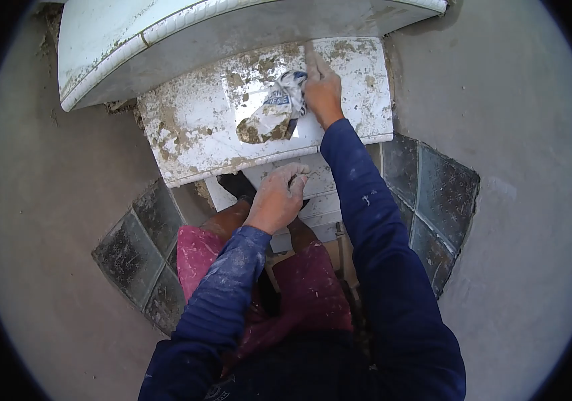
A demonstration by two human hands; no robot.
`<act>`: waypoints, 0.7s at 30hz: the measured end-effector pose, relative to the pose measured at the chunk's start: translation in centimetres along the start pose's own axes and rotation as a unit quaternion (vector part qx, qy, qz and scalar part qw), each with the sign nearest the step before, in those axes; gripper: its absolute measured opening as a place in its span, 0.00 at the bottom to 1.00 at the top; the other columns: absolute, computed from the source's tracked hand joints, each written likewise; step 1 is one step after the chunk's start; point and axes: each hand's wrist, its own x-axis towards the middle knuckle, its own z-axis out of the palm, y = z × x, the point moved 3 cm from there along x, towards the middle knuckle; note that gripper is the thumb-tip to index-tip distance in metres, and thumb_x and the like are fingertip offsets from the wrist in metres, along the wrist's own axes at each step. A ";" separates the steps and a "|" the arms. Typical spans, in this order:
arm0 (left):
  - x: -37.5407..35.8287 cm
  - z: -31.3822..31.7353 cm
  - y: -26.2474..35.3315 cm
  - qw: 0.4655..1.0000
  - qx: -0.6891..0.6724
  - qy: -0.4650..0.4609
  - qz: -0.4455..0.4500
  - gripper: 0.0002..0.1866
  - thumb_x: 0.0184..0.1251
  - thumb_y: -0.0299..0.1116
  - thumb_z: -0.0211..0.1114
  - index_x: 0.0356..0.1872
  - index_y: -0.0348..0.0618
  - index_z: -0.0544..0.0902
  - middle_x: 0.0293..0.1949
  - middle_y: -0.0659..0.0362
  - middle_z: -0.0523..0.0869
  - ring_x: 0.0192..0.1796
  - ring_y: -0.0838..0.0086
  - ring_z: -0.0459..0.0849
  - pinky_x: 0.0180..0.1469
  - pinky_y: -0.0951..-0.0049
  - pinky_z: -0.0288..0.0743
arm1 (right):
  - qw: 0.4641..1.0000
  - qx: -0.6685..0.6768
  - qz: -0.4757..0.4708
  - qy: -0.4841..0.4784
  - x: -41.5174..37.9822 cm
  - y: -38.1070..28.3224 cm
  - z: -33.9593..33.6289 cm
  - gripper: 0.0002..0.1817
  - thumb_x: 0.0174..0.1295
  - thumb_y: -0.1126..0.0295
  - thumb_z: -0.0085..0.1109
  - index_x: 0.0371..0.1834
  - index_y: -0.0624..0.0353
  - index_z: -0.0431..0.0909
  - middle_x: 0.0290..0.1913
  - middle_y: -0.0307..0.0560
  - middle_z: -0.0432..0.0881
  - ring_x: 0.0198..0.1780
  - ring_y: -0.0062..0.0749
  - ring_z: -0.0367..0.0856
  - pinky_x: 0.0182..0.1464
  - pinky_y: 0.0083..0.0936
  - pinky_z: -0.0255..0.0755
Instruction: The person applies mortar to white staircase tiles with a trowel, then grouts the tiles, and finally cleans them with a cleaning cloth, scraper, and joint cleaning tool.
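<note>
My right hand (323,88) reaches over a dirty white step (199,157), its index finger stretched toward the crease under the step above. The fingertips are slightly blurred. Against the thumb side of this hand lies a crumpled white bag or rag (274,115) with blue print and brown dirt on it. I see no clear grip on it. My left hand (276,198), coated in pale dust, hovers above my legs near the step's front edge. Its fingers curl together, and what they hold, if anything, is too small to make out.
A higher curved white step (232,30) overhangs the back. Smooth grey plastered walls (65,267) rise on both sides, with glass-block panels (145,240) at left and right (433,194). Lower steps (319,200) are under my feet. Brown mortar patches dot the tread.
</note>
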 end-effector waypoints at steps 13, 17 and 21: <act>0.9 -1.4 -0.6 0.965 0.151 0.202 0.069 0.30 0.66 0.35 0.66 0.68 0.39 0.72 0.61 0.39 0.72 0.63 0.51 0.75 0.65 0.60 0.70 | 0.951 -0.210 -0.154 0.165 0.3 3.9 -5.3 0.16 0.63 0.75 0.56 0.54 0.60 0.82 0.42 0.54 0.77 0.47 0.53 0.76 0.51 0.43 0.73; 3.7 -4.2 -2.8 0.933 0.154 0.322 -0.052 0.44 0.59 0.43 0.72 0.75 0.41 0.61 0.66 0.38 0.65 0.70 0.43 0.64 0.69 0.50 0.64 | 0.932 -0.281 -0.074 0.216 -0.6 5.9 -7.9 0.15 0.62 0.75 0.57 0.51 0.63 0.83 0.45 0.54 0.78 0.50 0.51 0.76 0.54 0.42 0.72; 7.1 -5.3 -2.8 0.929 0.203 0.271 -0.150 0.46 0.58 0.45 0.71 0.75 0.41 0.59 0.65 0.38 0.67 0.68 0.42 0.67 0.68 0.46 0.64 | 0.962 -0.187 -0.157 0.122 -4.1 3.9 -5.0 0.12 0.62 0.77 0.58 0.47 0.63 0.85 0.41 0.53 0.81 0.46 0.51 0.78 0.52 0.42 0.73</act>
